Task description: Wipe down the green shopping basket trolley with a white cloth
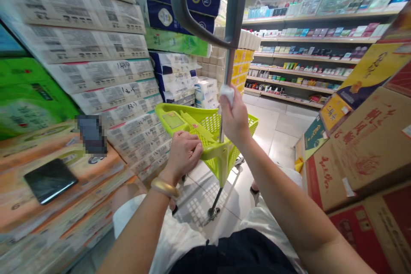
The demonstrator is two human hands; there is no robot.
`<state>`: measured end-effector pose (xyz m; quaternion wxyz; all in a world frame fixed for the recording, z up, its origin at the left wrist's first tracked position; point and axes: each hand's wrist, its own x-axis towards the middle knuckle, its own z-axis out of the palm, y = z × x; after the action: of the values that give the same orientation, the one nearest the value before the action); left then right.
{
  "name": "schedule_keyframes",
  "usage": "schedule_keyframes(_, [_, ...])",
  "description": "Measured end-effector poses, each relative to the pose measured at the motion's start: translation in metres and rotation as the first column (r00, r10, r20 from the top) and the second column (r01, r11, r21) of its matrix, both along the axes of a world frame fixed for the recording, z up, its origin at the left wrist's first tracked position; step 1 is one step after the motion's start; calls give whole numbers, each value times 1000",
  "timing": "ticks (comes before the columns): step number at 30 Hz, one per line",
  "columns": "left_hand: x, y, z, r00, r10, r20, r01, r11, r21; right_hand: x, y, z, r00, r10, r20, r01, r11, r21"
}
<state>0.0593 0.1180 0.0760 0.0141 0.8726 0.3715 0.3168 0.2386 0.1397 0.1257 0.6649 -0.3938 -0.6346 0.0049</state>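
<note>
Nearest to the camera, the person's 2 bare forearms reach forward over white clothes and dark shorts. The left hand [184,154] is clenched around the rim of a lime-green shopping cart [208,126], and a gold bangle [165,187] sits on this wrist. The right hand [234,115] closes around a steel pole [228,68] that rises from the cart, with a white tissue or cloth [227,94] pressed between the palm and the metal; I cannot tell which one it is. Above the hand, the pole ends in a curved grey handle [189,8].

The cart stands on the tile floor [231,222] and seems to carry nothing. The step in hand seems to be holding or wiping this cart, and the next move seems to call for a firm grip on it.

On the left are stacked packs of toilet paper [96,47], with a black phone [49,180] lying on them. On the right are cardboard boxes [356,158]. Farther away stand store shelves [305,62] with small packaged goods.
</note>
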Motion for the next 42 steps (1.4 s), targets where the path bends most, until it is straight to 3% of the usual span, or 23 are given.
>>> schedule_keyframes(5, [-9,8,1,1000,3,-11,-3,1000,-5,-20,-24,-77,999,-21,-29,14,976,-217])
schedule_keyframes(9, [-19,15,4,1000,-12,-1,12,1000,-20,-30,-26,-102,999,-37,-21,30,957,-289])
schedule_keyframes(11, [-25,19,5,1000,-20,-1,20,999,-25,-34,-24,-98,1000,-7,-19,1,955,-297])
schedule_keyframes(13, [-30,22,6,1000,-29,-8,29,999,-32,-35,-21,-83,998,52,-27,-58,961,-270])
schedule_keyframes(20, [-49,37,5,996,-77,-35,74,994,-86,-34,11,29,980,193,39,-193,981,0])
schedule_keyframes(23, [-56,41,6,995,-101,-21,99,991,-92,-40,21,55,973,221,64,-224,974,41])
schedule_keyframes(26, [-64,39,12,997,-69,-39,67,996,-51,-48,19,42,972,228,58,-229,973,11])
schedule_keyframes(30, [-67,32,22,996,41,-75,-39,999,31,-58,3,-17,962,268,46,-260,957,-131])
schedule_keyframes(33, [-60,27,25,996,64,-67,-66,997,-31,-63,-8,-61,964,258,64,-232,934,-270])
schedule_keyframes(35, [-52,26,25,987,148,-69,-153,985,-77,-65,-12,-78,966,247,72,-213,925,-313])
schedule_keyframes(38, [-42,23,24,947,299,-116,-311,945,-103,-68,-13,-77,954,298,40,-269,905,-328])
schedule_keyframes(42, [-36,18,21,880,404,-249,-430,901,-58,-74,-9,-40,934,349,-75,-357,908,-221])
